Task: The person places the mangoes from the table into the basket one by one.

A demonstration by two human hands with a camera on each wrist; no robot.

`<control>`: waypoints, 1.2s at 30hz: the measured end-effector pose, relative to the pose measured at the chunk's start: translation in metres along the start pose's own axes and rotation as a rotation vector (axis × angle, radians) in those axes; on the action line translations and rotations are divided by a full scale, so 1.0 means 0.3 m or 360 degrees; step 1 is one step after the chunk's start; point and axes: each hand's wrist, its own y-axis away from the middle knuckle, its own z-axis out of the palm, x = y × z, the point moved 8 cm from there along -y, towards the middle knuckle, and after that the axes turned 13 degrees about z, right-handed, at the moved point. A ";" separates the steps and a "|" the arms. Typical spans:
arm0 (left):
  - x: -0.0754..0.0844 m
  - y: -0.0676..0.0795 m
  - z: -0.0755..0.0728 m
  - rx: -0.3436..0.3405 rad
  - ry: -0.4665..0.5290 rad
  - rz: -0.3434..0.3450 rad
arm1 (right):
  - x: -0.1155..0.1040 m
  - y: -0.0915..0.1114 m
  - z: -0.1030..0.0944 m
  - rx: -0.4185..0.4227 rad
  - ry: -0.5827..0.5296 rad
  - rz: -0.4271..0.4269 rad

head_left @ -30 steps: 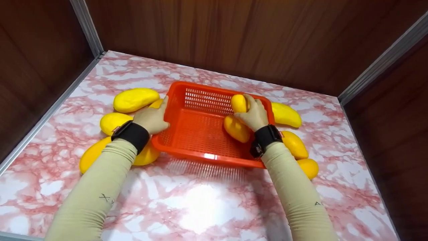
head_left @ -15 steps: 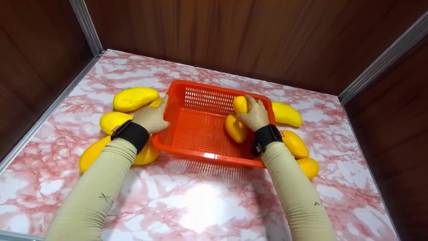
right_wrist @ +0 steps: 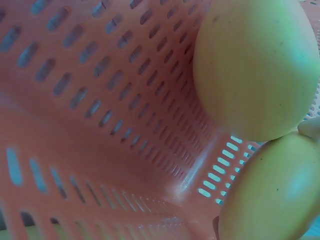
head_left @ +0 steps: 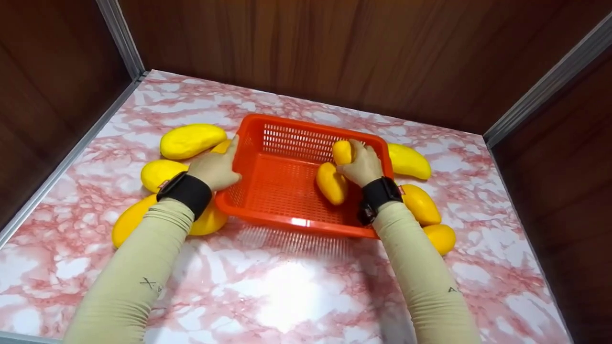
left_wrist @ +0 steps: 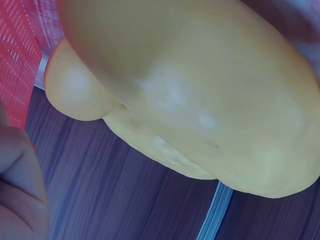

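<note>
Booth (head_left: 57, 67) with wood-grain panels (head_left: 315, 52)

We see white glare on marbled tabletop (head_left: 287, 296), soft shadow beside right sleeve (head_left: 423, 277), dim wood-grain back panel (head_left: 311, 48); wrist views bluish, hazy.

Basket (head_left: 282, 186): orange-red. Mangoes (head_left: 192, 141): yellow to orange-yellow. Table (head_left: 210, 298): white, marbled pink-red. Walls (head_left: 311, 52): dark brown wood grain. Sleeves (head_left: 124, 277): pale yellow, black marks. Wristbands (head_left: 187, 193): black.
</note>
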 end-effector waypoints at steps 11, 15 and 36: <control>0.001 0.002 0.002 -0.0011 0.0038 -0.0006 | 0.009 0.001 0.019 -0.0085 0.0004 0.0025; 0.000 0.001 0.001 -0.0012 0.0027 -0.0009 | 0.013 -0.001 0.029 -0.0143 -0.0015 0.0057; 0.000 0.003 0.001 0.0009 0.0052 -0.0015 | 0.014 0.009 0.040 -0.0196 0.0070 0.0064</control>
